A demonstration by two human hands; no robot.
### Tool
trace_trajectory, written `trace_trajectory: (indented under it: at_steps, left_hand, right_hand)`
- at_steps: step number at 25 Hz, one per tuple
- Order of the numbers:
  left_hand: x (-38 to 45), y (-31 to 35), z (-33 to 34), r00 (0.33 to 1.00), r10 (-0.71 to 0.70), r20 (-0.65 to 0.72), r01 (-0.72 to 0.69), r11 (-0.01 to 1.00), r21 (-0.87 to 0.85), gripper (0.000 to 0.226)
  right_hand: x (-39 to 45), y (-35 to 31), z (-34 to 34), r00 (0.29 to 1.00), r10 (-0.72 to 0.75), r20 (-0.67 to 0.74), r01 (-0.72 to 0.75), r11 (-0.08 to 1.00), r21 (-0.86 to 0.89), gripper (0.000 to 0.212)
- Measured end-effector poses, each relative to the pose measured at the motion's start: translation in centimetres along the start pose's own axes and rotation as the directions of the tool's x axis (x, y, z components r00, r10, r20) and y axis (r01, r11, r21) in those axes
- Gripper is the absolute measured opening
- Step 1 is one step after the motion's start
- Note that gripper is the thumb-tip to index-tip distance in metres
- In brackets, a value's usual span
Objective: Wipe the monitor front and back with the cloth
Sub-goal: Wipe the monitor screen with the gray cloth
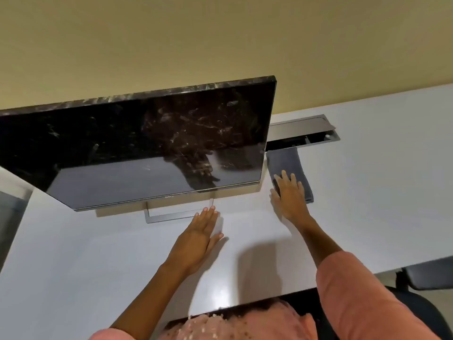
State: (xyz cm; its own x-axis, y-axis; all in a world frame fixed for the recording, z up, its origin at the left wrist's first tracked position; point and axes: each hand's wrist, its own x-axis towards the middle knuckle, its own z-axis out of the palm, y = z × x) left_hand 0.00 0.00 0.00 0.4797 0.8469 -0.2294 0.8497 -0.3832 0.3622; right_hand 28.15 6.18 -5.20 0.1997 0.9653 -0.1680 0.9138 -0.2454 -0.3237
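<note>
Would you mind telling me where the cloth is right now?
In the head view the dark cloth lies folded on the white desk, right of the monitor, under the right hand's fingers.

The wide black flat-screen monitor runs off the left edge, so its left end is unseen, and its back is hidden. Smears and reflections cloud the glass. Its thin grey metal stand frame is partly covered by the screen's lower edge. The right hand covers the near part of the folded dark grey cloth. The open grey metal cable hatch is half hidden behind the monitor, its contents too dark to tell. A black chair is cut off at the right edge.
</note>
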Motion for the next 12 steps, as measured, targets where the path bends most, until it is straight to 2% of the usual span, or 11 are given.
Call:
trace_trajectory:
  at_steps: [4, 7, 10, 12]
  left_hand:
    - [-0.2, -0.8, 0.7, 0.993, -0.119, 0.027, 0.120, 0.993, -0.010, 0.064]
    - [-0.4, -1.2, 1.1, 0.984, -0.164, 0.065, 0.167, 0.986, -0.031, 0.063]
    - [-0.3, -1.7, 1.2, 0.979, -0.201, 0.039, 0.202, 0.979, -0.030, 0.064]
    - [-0.4, -1.8, 1.3, 0.976, -0.218, 0.024, 0.219, 0.975, -0.037, 0.064]
  right_hand:
    - [4.6, 2.2, -0.3, 1.000, 0.011, -0.011, -0.012, 0.995, -0.098, 0.059]
    - [6.5, 3.1, 1.0, 0.997, 0.000, 0.075, 0.014, 0.983, -0.184, 0.066]
    - [7.2, 3.2, 2.0, 0.988, 0.017, 0.152, 0.014, 0.980, -0.201, 0.067]
    - [6.5, 2.9, 2.7, 0.990, 0.015, 0.141, 0.016, 0.977, -0.215, 0.066]
